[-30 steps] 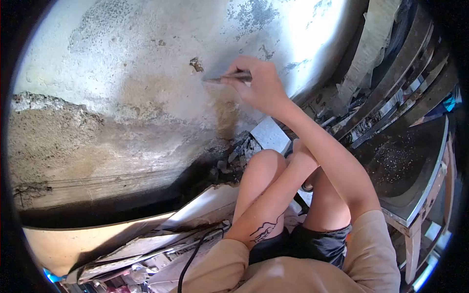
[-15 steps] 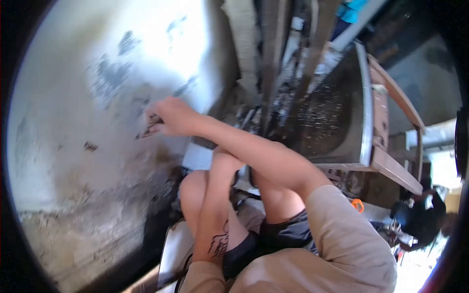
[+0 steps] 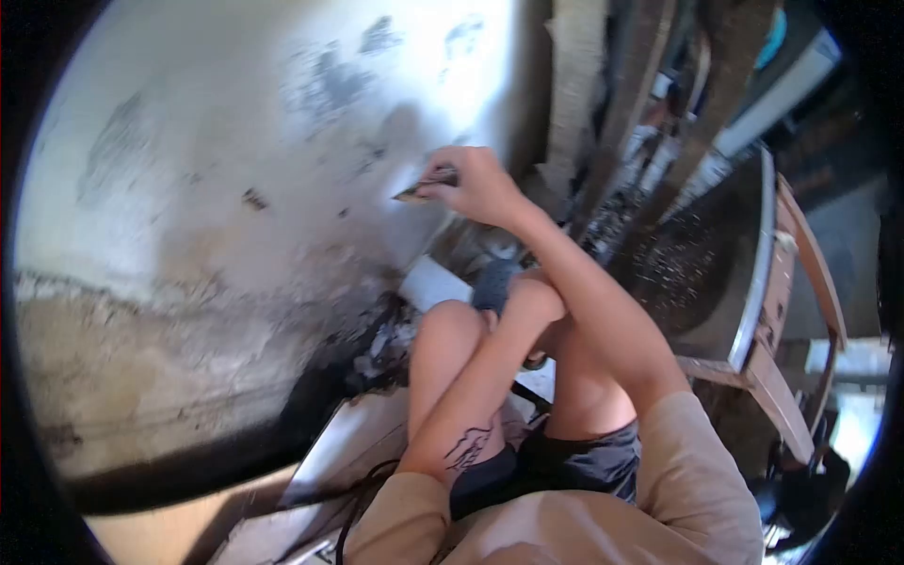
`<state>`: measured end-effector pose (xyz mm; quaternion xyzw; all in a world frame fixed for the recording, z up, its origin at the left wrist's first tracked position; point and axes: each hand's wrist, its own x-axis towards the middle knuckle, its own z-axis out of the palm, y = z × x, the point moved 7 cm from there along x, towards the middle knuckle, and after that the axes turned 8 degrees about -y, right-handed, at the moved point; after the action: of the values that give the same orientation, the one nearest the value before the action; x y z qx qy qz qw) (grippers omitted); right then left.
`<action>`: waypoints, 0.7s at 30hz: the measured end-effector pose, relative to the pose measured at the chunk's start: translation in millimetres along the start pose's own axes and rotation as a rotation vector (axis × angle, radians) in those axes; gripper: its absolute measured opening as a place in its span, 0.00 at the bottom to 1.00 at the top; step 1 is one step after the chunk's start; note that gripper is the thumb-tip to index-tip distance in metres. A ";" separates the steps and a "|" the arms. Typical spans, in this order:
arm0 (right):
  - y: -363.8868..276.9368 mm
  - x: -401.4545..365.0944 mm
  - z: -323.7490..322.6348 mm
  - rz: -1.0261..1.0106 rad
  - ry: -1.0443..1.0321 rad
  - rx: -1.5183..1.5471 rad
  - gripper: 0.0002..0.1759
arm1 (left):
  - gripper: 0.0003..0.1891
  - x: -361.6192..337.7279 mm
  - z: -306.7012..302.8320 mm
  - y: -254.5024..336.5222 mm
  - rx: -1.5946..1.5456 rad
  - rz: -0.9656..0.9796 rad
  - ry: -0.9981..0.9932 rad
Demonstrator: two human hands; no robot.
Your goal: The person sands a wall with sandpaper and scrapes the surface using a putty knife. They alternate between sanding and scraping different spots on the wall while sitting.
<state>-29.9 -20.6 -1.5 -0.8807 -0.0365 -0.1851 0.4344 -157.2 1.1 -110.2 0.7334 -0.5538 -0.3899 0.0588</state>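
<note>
Raised in front of the wall, my right hand (image 3: 471, 184) is closed in a pinch on a small pointed piece (image 3: 417, 191), dark with a tan edge, its tip toward the left. Below it, between my knees, my left hand (image 3: 535, 299) curls against a dark grey rounded block (image 3: 493, 282). The fingers of that hand are mostly hidden by the wrist and the knee. My right forearm passes above and to the right of the left hand. A pale flat board (image 3: 435, 282) lies just beyond my left knee.
The stained, peeling wall (image 3: 217, 198) fills the left side. Wooden planks (image 3: 579, 94) lean upright ahead. To the right stands a wooden-framed piece of furniture (image 3: 767, 311) with a dark speckled panel (image 3: 678, 264). White boards (image 3: 330, 447) lie at the lower left.
The view has turned left, so the scene sits further right. My right hand, blurred before, now shows a pinch with the pointed piece; the grey block has come into view.
</note>
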 end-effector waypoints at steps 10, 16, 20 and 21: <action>-11.7 -0.4 2.7 0.046 -0.102 -0.141 0.08 | 0.17 -6.7 -0.3 -37.8 -0.003 -0.133 -0.083; 25.1 -50.3 -59.2 0.360 0.168 0.154 0.06 | 0.18 -31.1 -25.9 -41.2 -0.051 -0.151 -0.074; 42.1 -112.0 -69.9 0.552 0.473 0.993 0.09 | 0.19 -16.4 -14.7 -60.1 -0.026 -0.079 0.001; 40.5 -128.0 -70.6 0.598 0.565 1.153 0.10 | 0.19 -17.1 -16.9 -61.0 -0.016 -0.084 0.029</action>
<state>-160.4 -88.3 -38.6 -0.4007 0.2289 -0.2303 0.8567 -101.0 33.1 -121.6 0.7609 -0.5186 -0.3859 0.0562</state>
